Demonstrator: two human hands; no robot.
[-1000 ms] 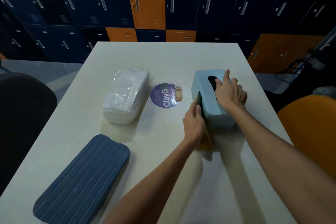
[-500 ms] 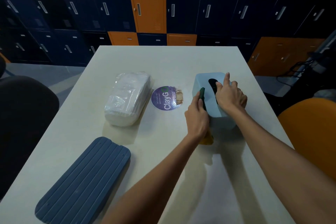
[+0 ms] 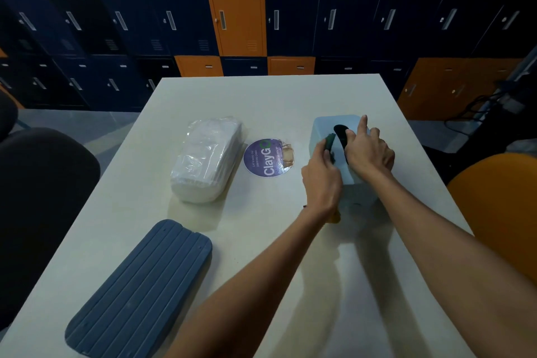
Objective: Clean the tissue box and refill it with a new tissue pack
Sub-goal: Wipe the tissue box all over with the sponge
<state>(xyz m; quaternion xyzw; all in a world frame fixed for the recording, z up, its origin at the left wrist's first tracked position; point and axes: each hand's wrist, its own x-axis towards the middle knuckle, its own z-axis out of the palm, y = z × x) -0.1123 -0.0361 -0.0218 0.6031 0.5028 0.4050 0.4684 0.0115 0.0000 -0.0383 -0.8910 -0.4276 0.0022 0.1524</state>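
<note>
A pale blue tissue box [image 3: 325, 128] stands on the white table [image 3: 261, 102] at the right, its dark slot facing up. My right hand [image 3: 367, 151] rests on top of the box with fingers curled at the slot and the index finger raised. My left hand [image 3: 321, 180] grips a dark green scouring sponge [image 3: 329, 144] with a yellow underside and presses it against the box's left upper edge. A new tissue pack [image 3: 207, 158] in clear plastic lies at the table's middle left. The box's dark blue ribbed base plate [image 3: 142, 285] lies at the near left.
A round purple sticker [image 3: 268, 157] reading ClayGo sits between the tissue pack and the box. A dark chair [image 3: 43, 189] stands at the left, an orange chair [image 3: 499, 212] at the right. Blue and orange lockers [image 3: 235, 11] line the wall behind.
My left hand has slid the sponge forward along the box's left side up onto its top edge near the slot. My right hand has stayed on the box.
</note>
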